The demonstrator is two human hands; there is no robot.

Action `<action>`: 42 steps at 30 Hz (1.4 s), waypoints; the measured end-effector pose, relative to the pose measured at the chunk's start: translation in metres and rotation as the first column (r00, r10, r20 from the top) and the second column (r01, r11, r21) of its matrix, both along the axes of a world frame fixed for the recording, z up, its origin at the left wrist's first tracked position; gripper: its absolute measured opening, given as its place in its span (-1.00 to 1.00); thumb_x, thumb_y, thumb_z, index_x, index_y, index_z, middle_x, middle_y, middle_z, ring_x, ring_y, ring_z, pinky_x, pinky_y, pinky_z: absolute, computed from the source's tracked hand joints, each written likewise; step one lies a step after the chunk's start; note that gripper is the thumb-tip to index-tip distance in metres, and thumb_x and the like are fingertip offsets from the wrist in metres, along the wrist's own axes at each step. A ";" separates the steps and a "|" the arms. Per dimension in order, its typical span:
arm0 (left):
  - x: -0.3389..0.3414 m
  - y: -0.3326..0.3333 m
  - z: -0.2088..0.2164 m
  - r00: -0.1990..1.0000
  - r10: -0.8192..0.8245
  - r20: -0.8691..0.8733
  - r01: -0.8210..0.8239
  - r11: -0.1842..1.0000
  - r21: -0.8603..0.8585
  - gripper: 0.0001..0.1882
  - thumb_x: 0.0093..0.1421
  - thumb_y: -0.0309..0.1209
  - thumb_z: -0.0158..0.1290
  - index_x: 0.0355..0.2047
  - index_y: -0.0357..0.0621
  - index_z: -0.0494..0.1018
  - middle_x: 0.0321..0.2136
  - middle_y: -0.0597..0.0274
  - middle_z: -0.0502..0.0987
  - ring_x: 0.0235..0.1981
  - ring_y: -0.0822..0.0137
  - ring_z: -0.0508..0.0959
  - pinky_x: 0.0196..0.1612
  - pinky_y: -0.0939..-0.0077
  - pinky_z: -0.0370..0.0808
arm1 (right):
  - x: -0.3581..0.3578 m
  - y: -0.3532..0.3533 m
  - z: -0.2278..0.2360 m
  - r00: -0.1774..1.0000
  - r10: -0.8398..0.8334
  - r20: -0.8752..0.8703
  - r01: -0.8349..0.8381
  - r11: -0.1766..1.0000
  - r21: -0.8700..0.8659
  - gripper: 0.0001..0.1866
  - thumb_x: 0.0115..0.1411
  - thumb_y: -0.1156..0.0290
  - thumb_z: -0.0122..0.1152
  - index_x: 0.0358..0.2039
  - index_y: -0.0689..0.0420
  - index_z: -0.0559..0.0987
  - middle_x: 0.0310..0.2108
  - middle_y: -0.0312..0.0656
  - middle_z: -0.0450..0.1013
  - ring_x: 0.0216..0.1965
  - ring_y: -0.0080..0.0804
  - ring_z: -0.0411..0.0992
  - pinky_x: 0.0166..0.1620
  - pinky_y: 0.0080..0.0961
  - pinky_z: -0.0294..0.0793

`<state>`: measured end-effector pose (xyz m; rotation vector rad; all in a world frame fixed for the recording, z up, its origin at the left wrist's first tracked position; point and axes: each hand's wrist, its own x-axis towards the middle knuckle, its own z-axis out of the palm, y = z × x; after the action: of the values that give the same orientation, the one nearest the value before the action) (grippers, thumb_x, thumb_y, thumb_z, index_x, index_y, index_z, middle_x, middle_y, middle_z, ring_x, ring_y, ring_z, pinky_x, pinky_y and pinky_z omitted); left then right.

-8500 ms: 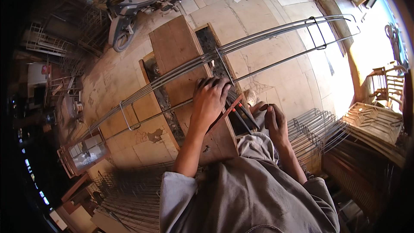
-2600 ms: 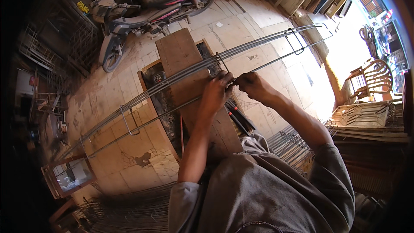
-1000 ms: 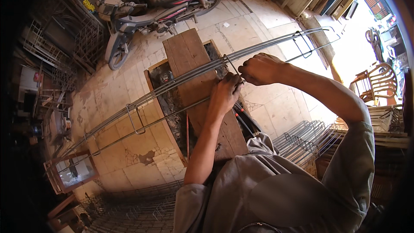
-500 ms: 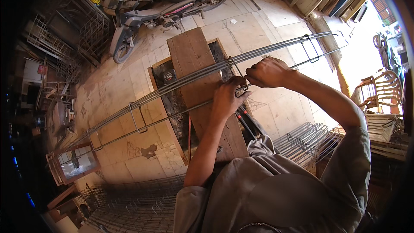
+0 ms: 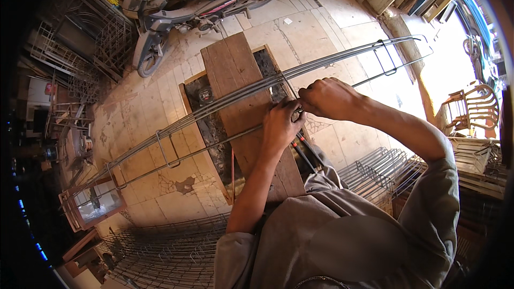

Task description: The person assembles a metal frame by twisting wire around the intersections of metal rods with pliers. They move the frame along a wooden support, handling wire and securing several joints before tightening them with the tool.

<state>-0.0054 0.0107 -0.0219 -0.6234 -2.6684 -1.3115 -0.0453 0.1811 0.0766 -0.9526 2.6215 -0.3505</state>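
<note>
A long cage of thin steel bars runs slantwise before me: several rebar rods (image 5: 230,98) bundled on the far side and a lower rod (image 5: 214,143) nearer me, joined by rectangular wire stirrups (image 5: 167,149). It rests across a thick wooden plank (image 5: 233,67). My left hand (image 5: 278,123) is closed around the near corner of the middle stirrup (image 5: 289,85), where it meets the lower rod. Right against it, my right hand (image 5: 329,98) is curled with knuckles up; what its fingers pinch is hidden. A tool with red-and-black handles (image 5: 304,150) lies just below my hands.
A round tape measure (image 5: 205,94) sits left of the plank. Stacks of bent bars lie at the lower left (image 5: 171,246) and right (image 5: 380,171). A motorcycle (image 5: 187,16) stands at the far left, a wooden chair (image 5: 471,108) on the right, a framed pane (image 5: 96,200) at left.
My right hand has shifted slightly left and down, closer against my left hand, and its wrist has turned. The left hand stays at the same stirrup corner. The whole view has shifted slightly.
</note>
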 end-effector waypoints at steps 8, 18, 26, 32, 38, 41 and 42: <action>0.000 -0.002 0.000 1.000 -0.023 0.021 0.020 0.992 0.125 -0.76 -0.08 -0.53 0.27 -0.37 -0.23 0.48 -0.36 0.07 0.56 -0.33 -0.04 0.58 -0.28 0.17 0.52 | 0.014 0.003 -0.006 0.986 -0.058 0.155 0.090 0.974 -0.206 -0.82 0.07 0.46 0.21 -0.40 0.34 0.48 -0.62 0.13 0.46 -0.49 0.13 0.51 -0.42 -0.12 0.50; 0.002 -0.006 -0.005 0.997 -0.021 0.076 0.009 0.987 0.160 -0.77 -0.07 -0.55 0.25 -0.38 -0.28 0.47 -0.35 -0.01 0.54 -0.29 -0.08 0.56 -0.24 0.19 0.50 | 0.023 -0.002 -0.012 0.989 -0.029 0.145 0.066 0.965 -0.256 -0.86 0.10 0.50 0.16 -0.42 0.35 0.46 -0.65 0.13 0.43 -0.52 0.12 0.48 -0.44 -0.12 0.47; 0.004 -0.005 -0.002 0.997 -0.024 0.069 0.011 0.984 0.178 -0.78 -0.01 -0.52 0.27 -0.34 -0.26 0.50 -0.32 0.02 0.57 -0.29 -0.07 0.58 -0.23 0.20 0.51 | 0.024 0.007 -0.017 0.991 0.002 0.133 0.039 0.952 -0.304 -0.88 0.12 0.53 0.13 -0.38 0.33 0.45 -0.64 0.12 0.43 -0.51 0.13 0.46 -0.41 -0.11 0.44; 0.002 -0.005 -0.001 0.999 -0.043 0.025 0.039 0.987 0.157 -0.80 -0.01 -0.49 0.29 -0.37 -0.23 0.51 -0.38 0.05 0.58 -0.33 -0.03 0.59 -0.25 0.20 0.52 | 0.021 0.008 -0.014 0.993 0.003 0.119 0.038 0.941 -0.335 -0.89 0.12 0.53 0.13 -0.41 0.31 0.44 -0.63 0.11 0.42 -0.50 0.12 0.46 -0.41 -0.11 0.43; 0.000 -0.004 -0.009 0.999 -0.044 -0.012 0.045 0.986 0.159 -0.82 -0.02 -0.49 0.30 -0.37 -0.16 0.56 -0.38 0.10 0.60 -0.33 0.03 0.61 -0.25 0.23 0.53 | 0.000 0.012 -0.005 0.994 0.037 0.099 -0.008 0.959 -0.283 -0.92 0.13 0.55 0.15 -0.44 0.27 0.44 -0.63 -0.03 0.41 -0.56 -0.04 0.43 -0.44 -0.22 0.39; 0.001 -0.003 -0.010 1.000 -0.025 -0.005 0.026 0.990 0.138 -0.81 -0.01 -0.49 0.30 -0.35 -0.14 0.57 -0.37 0.10 0.60 -0.32 0.05 0.62 -0.24 0.25 0.54 | -0.011 0.020 -0.010 0.987 0.041 0.153 0.008 0.952 -0.305 -0.87 0.16 0.48 0.19 -0.45 0.25 0.46 -0.64 -0.07 0.39 -0.59 -0.15 0.40 -0.47 -0.30 0.37; 0.002 -0.003 -0.009 1.000 -0.019 -0.005 0.020 0.992 0.128 -0.80 -0.01 -0.49 0.30 -0.34 -0.14 0.58 -0.36 0.09 0.61 -0.32 0.05 0.62 -0.24 0.25 0.54 | -0.013 0.022 -0.009 0.982 0.022 0.189 0.034 0.958 -0.286 -0.86 0.17 0.47 0.20 -0.46 0.25 0.46 -0.64 -0.07 0.39 -0.60 -0.17 0.39 -0.47 -0.32 0.36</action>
<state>-0.0038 0.0080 -0.0310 -0.6364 -2.5563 -1.4702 -0.0581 0.2031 0.0679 -0.9458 2.4396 -0.8033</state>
